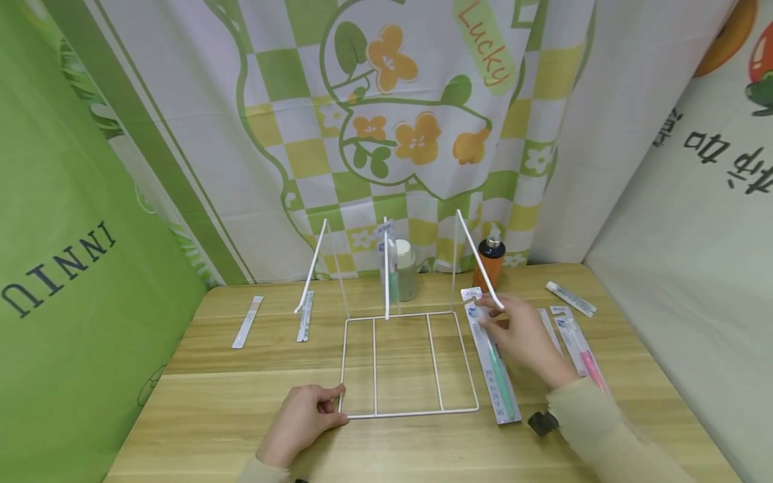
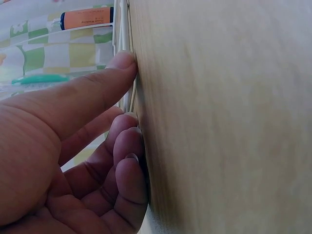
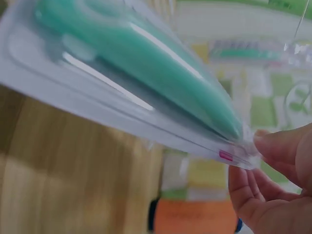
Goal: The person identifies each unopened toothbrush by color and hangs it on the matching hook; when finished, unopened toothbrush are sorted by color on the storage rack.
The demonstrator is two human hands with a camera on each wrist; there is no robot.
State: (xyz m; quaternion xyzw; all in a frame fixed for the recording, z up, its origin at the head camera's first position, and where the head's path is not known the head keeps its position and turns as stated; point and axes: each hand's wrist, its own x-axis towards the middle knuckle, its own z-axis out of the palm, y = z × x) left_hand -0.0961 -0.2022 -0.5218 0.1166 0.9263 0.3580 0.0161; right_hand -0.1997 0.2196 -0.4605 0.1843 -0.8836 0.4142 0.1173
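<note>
A white wire rack (image 1: 403, 412) with tall uprights stands mid-table. My left hand (image 1: 335, 402) holds its front left corner, thumb on the wire. In the left wrist view my left hand (image 2: 127, 87) has its thumb against the rack wire (image 2: 125, 29) and its fingers curled beside the table. My right hand (image 1: 486, 315) pinches the top end of a packaged green toothbrush (image 1: 499, 386), just right of the rack. The right wrist view shows the green toothbrush pack (image 3: 122, 63) raised at that end and pinched by my right hand (image 3: 253, 146).
A pink toothbrush pack (image 1: 582, 349) and a tube (image 1: 570, 298) lie to the right. Two flat packs (image 1: 247, 322) (image 1: 304, 315) lie at the left. Another toothbrush pack (image 1: 388, 265) hangs in the rack. Behind the rack stand a jar (image 1: 407, 268) and an orange bottle (image 1: 490, 261).
</note>
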